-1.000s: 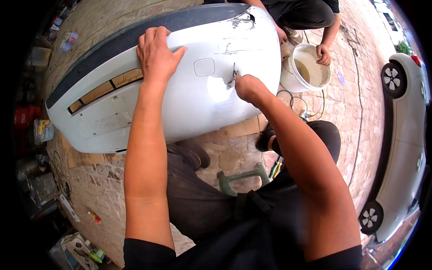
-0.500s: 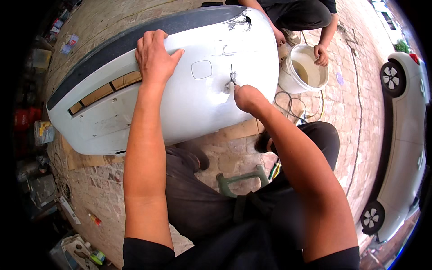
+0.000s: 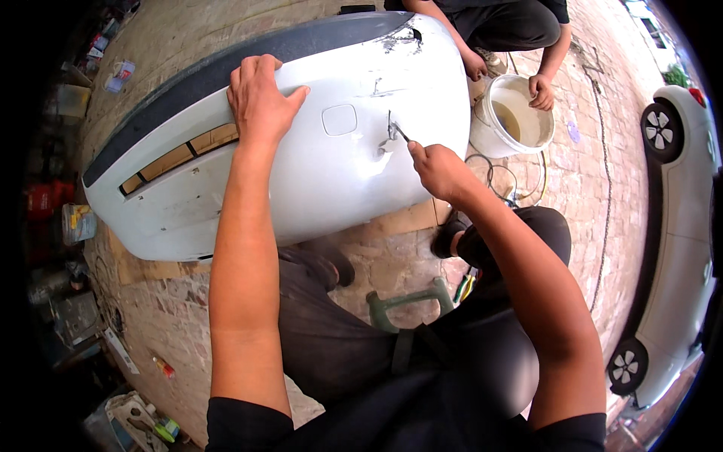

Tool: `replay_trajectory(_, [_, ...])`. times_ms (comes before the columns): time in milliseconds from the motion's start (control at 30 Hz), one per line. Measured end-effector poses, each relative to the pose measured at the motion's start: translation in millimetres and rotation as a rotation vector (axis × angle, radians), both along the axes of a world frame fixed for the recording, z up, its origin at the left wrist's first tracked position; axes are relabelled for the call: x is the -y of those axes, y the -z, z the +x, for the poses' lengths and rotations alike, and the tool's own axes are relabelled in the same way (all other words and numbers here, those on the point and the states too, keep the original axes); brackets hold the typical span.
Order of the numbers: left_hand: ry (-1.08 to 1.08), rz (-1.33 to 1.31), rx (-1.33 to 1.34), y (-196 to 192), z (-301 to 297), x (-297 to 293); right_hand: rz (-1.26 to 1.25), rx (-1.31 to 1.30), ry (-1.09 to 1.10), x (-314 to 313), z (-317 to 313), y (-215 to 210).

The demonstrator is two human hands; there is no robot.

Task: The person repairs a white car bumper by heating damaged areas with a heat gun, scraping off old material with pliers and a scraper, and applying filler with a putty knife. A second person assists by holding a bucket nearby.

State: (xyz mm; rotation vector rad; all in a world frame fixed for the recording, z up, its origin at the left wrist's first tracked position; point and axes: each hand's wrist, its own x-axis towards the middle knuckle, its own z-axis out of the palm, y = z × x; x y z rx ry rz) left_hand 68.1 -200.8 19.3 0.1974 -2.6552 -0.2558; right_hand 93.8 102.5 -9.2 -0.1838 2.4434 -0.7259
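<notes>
I see a brick floor; white bumper on it, white bucket far right, cardboard beneath.

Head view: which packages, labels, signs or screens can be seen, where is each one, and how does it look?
Clear flat packet: upper left, on the ground beyond the bumper; red and blue contents.
Bag: left edge, beside the bumper's end; pale with yellow.
Small packet: lower left on the paving; slim, red and yellow.
No signs or screens.
</notes>
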Motion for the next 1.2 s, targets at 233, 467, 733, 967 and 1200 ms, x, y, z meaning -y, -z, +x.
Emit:
replay_trajectory(233, [0.011,-0.015,-0.025,0.7,-0.8,-2.0,-0.294,-0.014,0.274,-4.8,11.9,16.5])
replay_trajectory(467, [0.01,-0.054,-0.037,1.5,2.4,-1.2,-0.347,0.012,0.339,-18.6,21.9,50.1])
replay_trajectory(733, [0.024,-0.052,-0.036,-3.1,0.9,-4.5,-0.319,-0.086,0.344,-4.3,42.3,59.9])
replay_trajectory(967, [0.041,-0.07,-0.059,-3.6,-4.6,-1.1,-0.398,-0.123,0.384,3.3,35.4,55.7])
replay_trajectory(1200, [0.022,-0.052,-0.071,-2.5,-9.4,-1.1,-0.615,0.036,0.52,7.1,25.8,62.9])
